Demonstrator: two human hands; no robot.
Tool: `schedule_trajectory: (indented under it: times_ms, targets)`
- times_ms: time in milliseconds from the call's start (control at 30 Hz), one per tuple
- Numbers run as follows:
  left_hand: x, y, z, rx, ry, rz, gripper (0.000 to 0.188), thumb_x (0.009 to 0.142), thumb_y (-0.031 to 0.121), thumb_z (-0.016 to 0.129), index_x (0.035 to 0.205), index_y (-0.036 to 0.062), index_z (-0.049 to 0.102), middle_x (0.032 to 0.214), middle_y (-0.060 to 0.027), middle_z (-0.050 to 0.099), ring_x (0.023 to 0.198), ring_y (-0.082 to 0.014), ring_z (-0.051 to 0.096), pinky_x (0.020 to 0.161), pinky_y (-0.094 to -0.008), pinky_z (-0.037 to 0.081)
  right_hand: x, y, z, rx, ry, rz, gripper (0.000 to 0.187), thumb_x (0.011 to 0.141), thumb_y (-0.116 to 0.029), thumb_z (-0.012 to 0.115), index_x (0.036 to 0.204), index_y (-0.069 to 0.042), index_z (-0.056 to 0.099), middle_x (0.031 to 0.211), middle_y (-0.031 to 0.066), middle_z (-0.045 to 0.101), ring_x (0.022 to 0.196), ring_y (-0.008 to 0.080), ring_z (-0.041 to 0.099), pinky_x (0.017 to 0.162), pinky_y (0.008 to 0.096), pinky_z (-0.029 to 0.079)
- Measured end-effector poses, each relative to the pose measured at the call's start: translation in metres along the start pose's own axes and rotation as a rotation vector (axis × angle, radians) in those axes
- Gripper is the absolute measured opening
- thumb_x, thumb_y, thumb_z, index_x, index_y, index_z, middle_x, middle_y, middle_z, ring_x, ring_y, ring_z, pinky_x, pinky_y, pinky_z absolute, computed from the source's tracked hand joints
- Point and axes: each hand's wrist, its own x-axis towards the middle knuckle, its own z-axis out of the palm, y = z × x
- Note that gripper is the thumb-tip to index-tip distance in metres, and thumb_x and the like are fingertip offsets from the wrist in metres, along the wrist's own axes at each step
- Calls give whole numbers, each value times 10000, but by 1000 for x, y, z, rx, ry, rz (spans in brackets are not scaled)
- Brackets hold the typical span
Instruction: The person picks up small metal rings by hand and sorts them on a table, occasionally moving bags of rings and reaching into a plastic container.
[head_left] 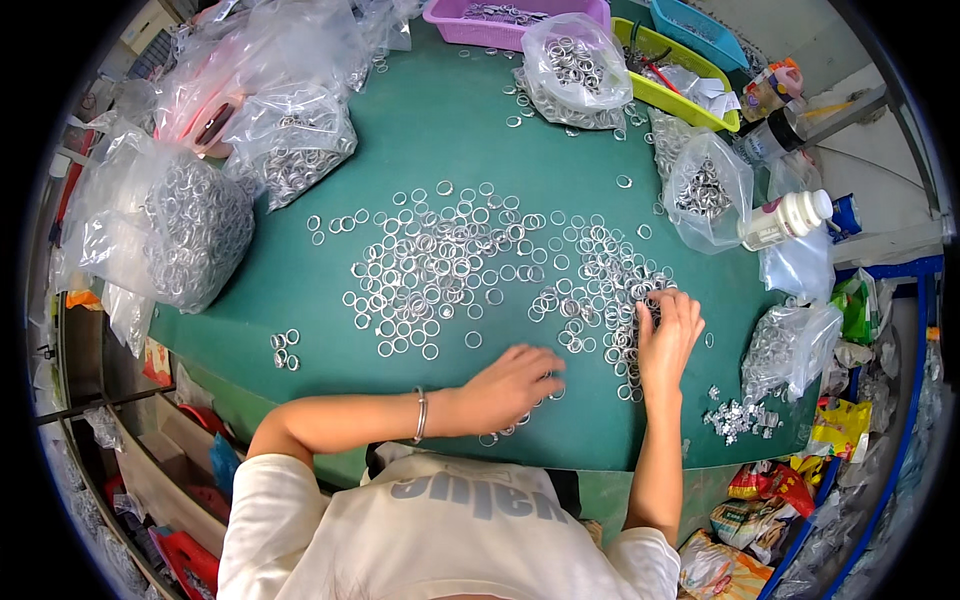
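Landmark: the green tabletop (pixel 430 120); every place below is told from it.
Left ring heap (pixel 432 262): spread over the tabletop's middle; most rings lie flat with their openings facing up, so a single ring, being round, shows no long axis.
Right ring heap (pixel 608 285): right of the tabletop's middle, denser on its right side; its long axis runs from the far side toward the near edge.
Lone ring (pixel 709 340): toward the tabletop's right side, seen as a narrow oval with its length running near to far; cannot tell whether it stands or tilts.
Right hand (pixel 670 325): at the right heap's right border, fingers bent and pointing down among the rings; cannot tell whether they grasp one.
Left hand (pixel 512 388): over the tabletop's near edge, blurred, fingers loosely bent and pointing right, near some rings; cannot tell whether anything is held.
Small ring cluster (pixel 286 350): near the tabletop's left near edge.
Silver pieces (pixel 740 422): piled at the tabletop's right near corner.
Large ring bag (pixel 195 225): on the tabletop's left edge.
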Motion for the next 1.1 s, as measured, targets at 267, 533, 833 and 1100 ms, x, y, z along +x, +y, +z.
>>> schedule_trajectory:
  times_ms: [267,533,833,1100]
  targets:
    - [65,-36,-5,286,232,-246,292,809,81,654,1095,52,600,1070,-78,529,983,-252,496,799,-388,352,-13,-32,10,217,-130,-193,164,754,-69,720,904,-57,654,935,54,606,908,238,532,828,378,354]
    - [62,-48,-20,72,405,-238,124,805,53,658,929,46,659,883,-67,609,795,-217,585,713,-367,441,-15,-12,3,259,-38,112,129,776,-63,711,894,-63,658,866,47,611,835,234,538,777,371,369]
    - [20,-9,-23,-120,65,-390,121,803,30,634,923,41,641,826,-85,604,712,-260,598,628,-362,485,-24,-36,2,213,-144,-147,134,754,-65,709,881,-62,666,1009,59,581,963,256,507,822,391,360]
    - [3,2,-17,-170,6,-300,274,795,-24,591,1056,52,623,1066,-92,562,996,-300,524,847,-404,424,-62,-52,-26,489,-393,-196,176,737,-12,703,909,-27,671,924,95,633,863,286,570,790,380,427]
